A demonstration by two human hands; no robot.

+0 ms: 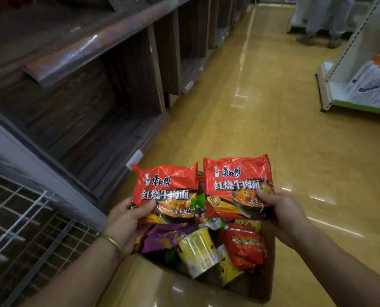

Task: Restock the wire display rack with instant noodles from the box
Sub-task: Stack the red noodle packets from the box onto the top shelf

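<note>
At the lower left stands the white wire display rack [18,213], its grid panels over a dark backing. Beside it runs a dark wood-grain shelving unit [85,107] with open bays.

The left hand [127,220], a thin gold bangle [110,241] on its wrist, grips the left red plastic noodle packet [167,193] by its lower left corner, thumb across the front and fingers curled behind. The packet is glossy and crinkled, printed with white Chinese lettering, a small chef logo at the top and a bowl of noodles in red broth below. Just beside it, the right red plastic noodle packet [237,187] carries the same print. The right hand [279,213] pinches it at the lower right corner, thumb on the front, fingers behind.

Both packets are held in the air above the open brown cardboard box [153,282], which sits on the glossy yellow floor [273,107]. In the box, a purple crinkled packet [162,238] lies toward the left wall. A yellow noodle cup [198,251] lies on its side in the middle, and a second yellow cup [226,269] lies nearer the front edge. A red packet [246,247] lies by the right wall.

Across the aisle stands a white metal shelf [339,89] holding pale bags [370,85]. Another person's legs [326,23] show at the top right.
</note>
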